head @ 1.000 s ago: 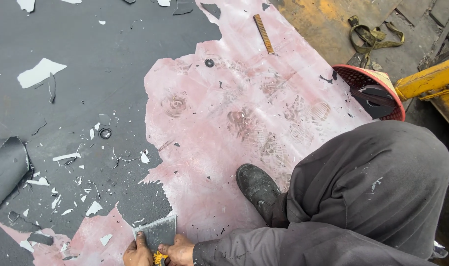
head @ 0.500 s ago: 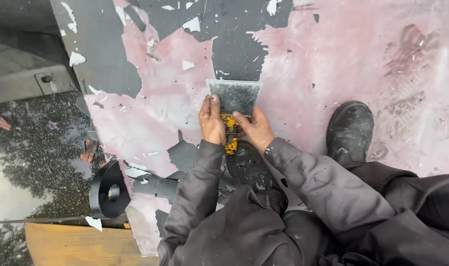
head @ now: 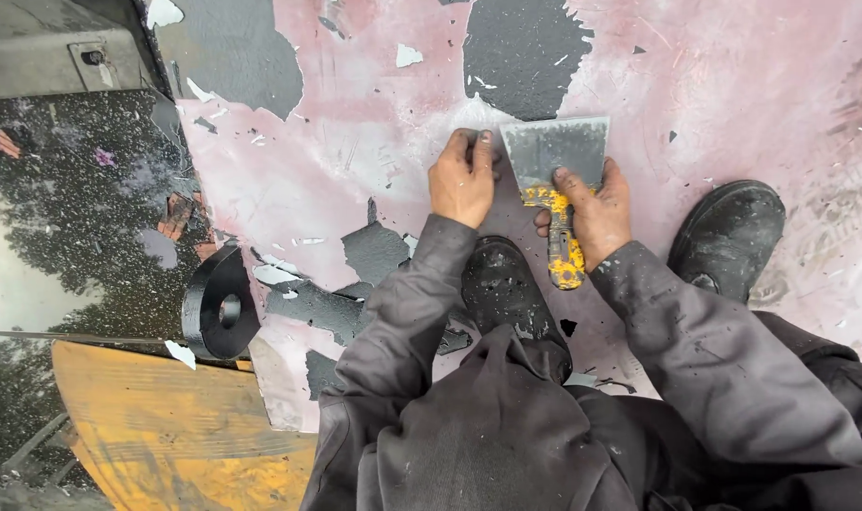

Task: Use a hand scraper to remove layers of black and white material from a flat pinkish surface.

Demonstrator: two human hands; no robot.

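Pink, scuffed metal now fills most of the view, where a second ago the dark grey coating still covered the left half of the surface; the head has swung and the person has shuffled to a new patch. The scraper (head: pixel 556 180) has moved with them: half a second back both hands sat low on its handle, and now the left hand (head: pixel 463 180) has come off the handle and lies flat on the pink surface (head: pixel 753 85) just beside the blade's left edge, fingers (head: pixel 475 149) stretched forward and holding nothing. The right hand (head: pixel 594 210) alone has the tool, its fingers wrapped closed round the yellow, paint-caked handle, thumb up near the blade's base.

The scraper's long axis runs almost straight up and down the picture, handle end nearest the person, the wide steel blade pointing away towards a remaining island of dark grey coating (head: pixel 525 52) just beyond its edge. The blade looks tilted low to the surface (how flat it lies cannot be told).

By my reading, the shift puts a fresh stretch of coating ahead of the blade.

A black boot (head: pixel 503 289) sits between the forearms, another boot (head: pixel 729 237) to the right. A black ring-shaped part (head: pixel 219 305) rests at the left edge, above a yellow panel (head: pixel 175 426).
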